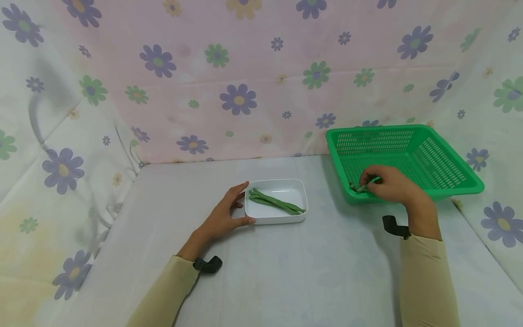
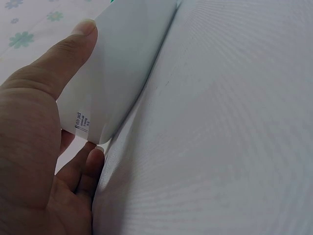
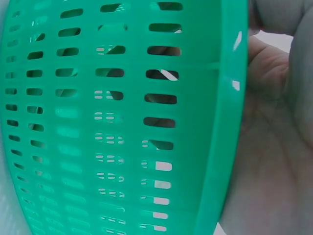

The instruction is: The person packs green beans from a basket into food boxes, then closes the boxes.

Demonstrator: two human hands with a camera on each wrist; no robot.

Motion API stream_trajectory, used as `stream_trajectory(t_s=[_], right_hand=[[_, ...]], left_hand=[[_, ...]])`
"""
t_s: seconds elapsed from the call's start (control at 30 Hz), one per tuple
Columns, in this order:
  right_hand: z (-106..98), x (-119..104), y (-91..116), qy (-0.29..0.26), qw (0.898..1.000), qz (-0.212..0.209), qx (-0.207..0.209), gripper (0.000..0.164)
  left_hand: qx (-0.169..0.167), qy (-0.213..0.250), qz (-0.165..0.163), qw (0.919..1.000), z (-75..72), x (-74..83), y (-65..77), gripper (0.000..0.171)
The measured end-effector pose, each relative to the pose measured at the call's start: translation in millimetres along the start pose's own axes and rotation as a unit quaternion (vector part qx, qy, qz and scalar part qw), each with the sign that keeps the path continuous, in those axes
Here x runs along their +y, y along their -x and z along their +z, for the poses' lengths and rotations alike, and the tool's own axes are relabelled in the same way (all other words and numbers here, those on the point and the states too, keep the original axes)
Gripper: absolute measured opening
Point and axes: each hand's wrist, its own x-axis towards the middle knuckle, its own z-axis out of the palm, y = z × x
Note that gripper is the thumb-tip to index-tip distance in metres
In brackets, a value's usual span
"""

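White dish (image 1: 282,220) on the desk (image 1: 286,272), with some green beans (image 1: 275,201) in it, is gripped at its left end by the left hand (image 1: 222,215). Looks like another bean (image 1: 362,188) is pinched by the right hand (image 1: 386,184), just inside the green basket's (image 1: 470,182) near-left corner.

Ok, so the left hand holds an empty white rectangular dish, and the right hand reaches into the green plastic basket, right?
The white rectangular dish isn't empty: the head view shows long, thin green beans lying in it. The left hand does hold it, and the right hand reaches into the green plastic basket.
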Motion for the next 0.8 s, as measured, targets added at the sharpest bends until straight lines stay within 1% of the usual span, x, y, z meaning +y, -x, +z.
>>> stream_trajectory(t_s=[0.17,0.3,0.47,0.63,0.8], right_hand=[[-0.8,-2.4,1.3,-0.019,0.999,-0.021,0.029,0.026],[-1.4,-5.5,1.3,-0.016,0.996,-0.052,0.075,0.024],[-1.2,-11.2,1.5,-0.023,0.988,-0.071,0.134,0.025],[0.7,-18.5,-2.6,-0.039,0.982,-0.071,0.172,0.026],[3.5,-24.6,-5.9,-0.04,0.971,-0.099,0.213,0.024]], left_hand=[[-0.004,-0.012,0.006,0.9999,-1.3,-0.5,0.8,0.108],[-0.004,-0.023,0.009,0.9997,-1.9,-1.1,1.0,0.107],[-0.003,-0.028,-0.003,0.9996,-1.9,-0.9,2.0,0.107],[-0.001,-0.018,-0.007,0.9998,-1.6,-0.6,2.6,0.107],[-0.002,-0.019,-0.004,0.9998,-1.8,0.3,1.7,0.107]])
